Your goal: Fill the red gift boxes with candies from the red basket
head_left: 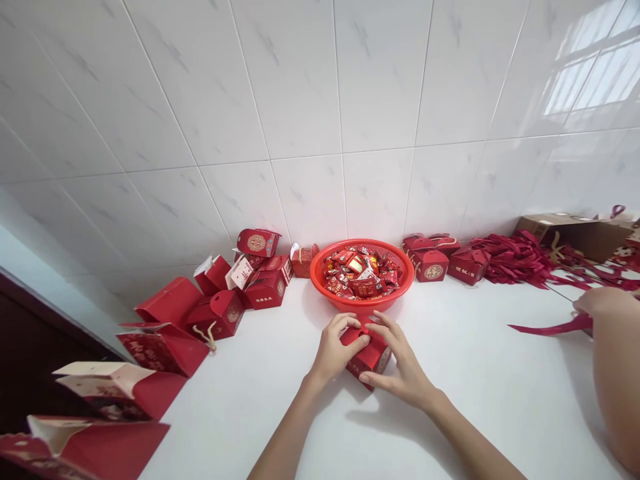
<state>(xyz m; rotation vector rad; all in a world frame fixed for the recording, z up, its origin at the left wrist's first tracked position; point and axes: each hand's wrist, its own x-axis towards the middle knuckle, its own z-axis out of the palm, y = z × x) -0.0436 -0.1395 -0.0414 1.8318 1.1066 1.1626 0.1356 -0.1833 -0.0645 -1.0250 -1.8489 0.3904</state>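
Note:
A small red box (370, 363) with a gold emblem on its side stands on the white table, just in front of the red basket. My left hand (337, 347) lies against its left side and top, thumb across the upper flaps. On the right, my right hand (400, 360) curves around the box, thumb low near the front corner and fingers at the top. Both hands have the box between them. Wrapped candies (363, 273) fill the red plastic basket (323, 290) behind it.
Red boxes, some open (167, 300), line the left side; closed ones (430, 265) stand right of the basket. Dark red ribbons (515, 259) and a cardboard box (585, 240) lie farther right. Another person's arm (617, 373) holds a ribbon (550, 328) at the right edge. A tiled wall rises behind.

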